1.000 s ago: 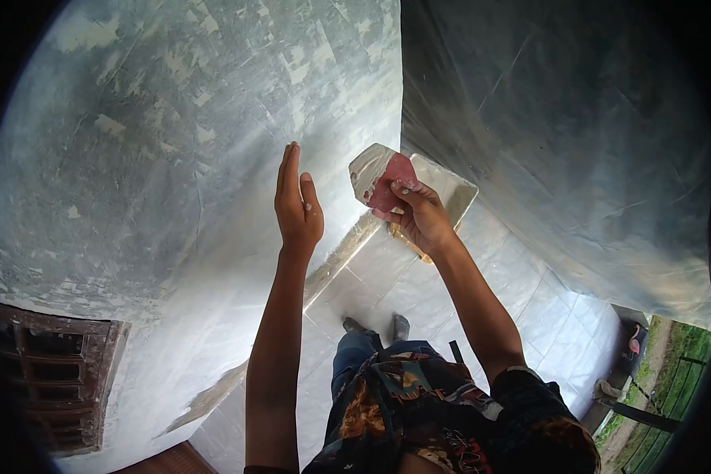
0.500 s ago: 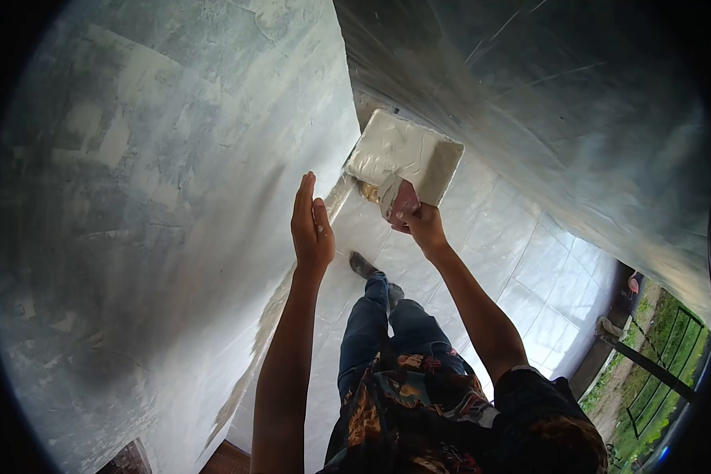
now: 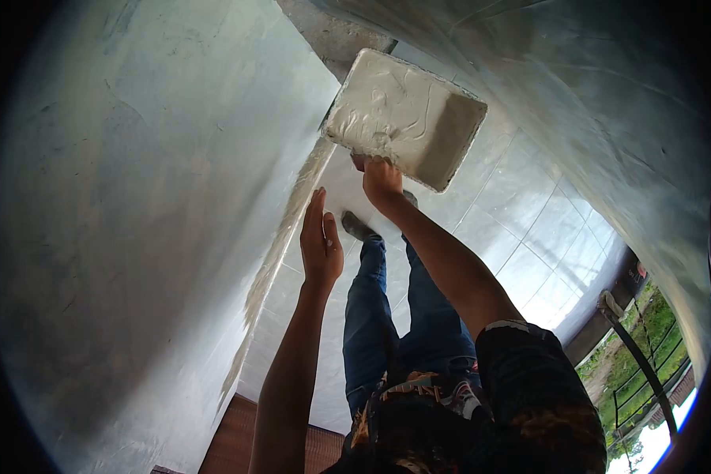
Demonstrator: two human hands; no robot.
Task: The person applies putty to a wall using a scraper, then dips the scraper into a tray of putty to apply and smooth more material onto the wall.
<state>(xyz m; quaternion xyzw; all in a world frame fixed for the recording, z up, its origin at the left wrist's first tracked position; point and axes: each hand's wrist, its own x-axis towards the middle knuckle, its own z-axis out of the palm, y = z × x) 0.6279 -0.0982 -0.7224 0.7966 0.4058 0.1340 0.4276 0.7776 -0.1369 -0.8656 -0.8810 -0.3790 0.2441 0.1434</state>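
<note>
My right hand is closed around a putty spreader, of which only a reddish bit shows. The hand is at the near edge of a rectangular tray, and the spreader's working edge is hidden by the hand and the putty. Thick off-white putty covers the left and middle of the tray, with ridges and a lump beside my knuckles. My left hand hangs in the air near the wall, fingers stretched out and close together, holding nothing. A pale speck marks it near the thumb.
A grey, patchily coated wall rises on the left, with a rough strip along its foot. Another grey wall stands on the right. Pale floor tiles lie between them. A dark railing and grass are at the lower right.
My right hand has moved left and up to the tray, turning the spreader down into the putty. The tray looks nearer and larger. My left hand sits slightly lower and further right.
</note>
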